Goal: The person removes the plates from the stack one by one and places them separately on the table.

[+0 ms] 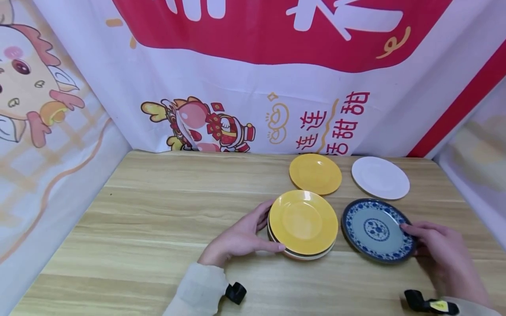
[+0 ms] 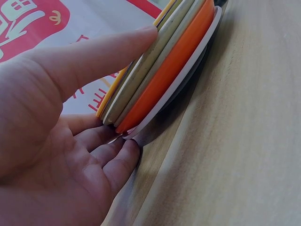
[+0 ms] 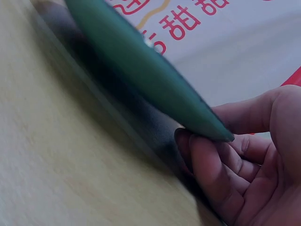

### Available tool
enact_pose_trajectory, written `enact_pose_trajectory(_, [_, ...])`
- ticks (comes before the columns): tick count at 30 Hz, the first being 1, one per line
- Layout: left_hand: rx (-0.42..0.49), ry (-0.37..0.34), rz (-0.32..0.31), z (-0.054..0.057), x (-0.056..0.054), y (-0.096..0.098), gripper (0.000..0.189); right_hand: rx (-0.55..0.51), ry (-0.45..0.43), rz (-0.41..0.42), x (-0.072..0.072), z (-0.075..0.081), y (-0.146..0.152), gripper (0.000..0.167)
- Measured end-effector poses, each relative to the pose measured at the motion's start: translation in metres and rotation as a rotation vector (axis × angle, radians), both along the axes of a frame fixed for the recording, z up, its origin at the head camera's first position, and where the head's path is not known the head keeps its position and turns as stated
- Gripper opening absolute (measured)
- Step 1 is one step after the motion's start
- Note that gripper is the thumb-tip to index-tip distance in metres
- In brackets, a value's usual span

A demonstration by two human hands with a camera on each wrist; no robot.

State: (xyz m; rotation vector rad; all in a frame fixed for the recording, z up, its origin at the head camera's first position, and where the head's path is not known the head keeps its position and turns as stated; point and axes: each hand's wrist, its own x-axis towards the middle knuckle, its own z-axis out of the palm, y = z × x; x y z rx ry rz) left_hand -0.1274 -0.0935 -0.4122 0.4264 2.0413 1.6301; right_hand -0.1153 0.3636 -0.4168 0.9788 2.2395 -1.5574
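The left forearm (image 1: 201, 287) and right forearm (image 1: 472, 287) angle inward from below. The left hand (image 1: 243, 237) grips with its thumb (image 2: 103, 59) extended, fingers (image 2: 121, 165) bent; the right hand (image 1: 444, 250) pinches, thumb above curled fingers.

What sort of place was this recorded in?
Probably a makeshift booth: a pale wood-grain tabletop against a red-and-white fabric backdrop, with a cartoon-printed cloth at the left.

A wood-grain table (image 1: 150, 219) spans the lower frame; a printed backdrop (image 1: 245, 77) occupies upper centre, a cartoon-printed cloth (image 1: 47, 145) far left.
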Motion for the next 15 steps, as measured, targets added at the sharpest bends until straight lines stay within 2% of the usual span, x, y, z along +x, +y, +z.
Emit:
enact_pose_trajectory(3, [-0.004,0.005,-0.004,0.0003,-0.0006,-0.0003,0.113,0.101,0.005,0.068,0.0004,0.0014,-0.0009,0.02])
enact_pose_trajectory(7, [-0.006,0.002,-0.006,0.0003,-0.0009,-0.0004,0.113,0.228,0.0,0.12,0.0022,-0.0001,-0.0026,0.039])
enact_pose_trajectory(11, [-0.008,-0.003,-0.005,0.0002,-0.0008,0.0004,0.113,0.323,-0.01,0.141,0.0043,-0.0032,-0.0027,0.06])
enact_pose_trajectory(15, [-0.005,-0.003,-0.003,-0.0001,-0.001,0.0008,0.112,0.371,-0.017,0.197,0.006,-0.0022,0.0008,0.068])
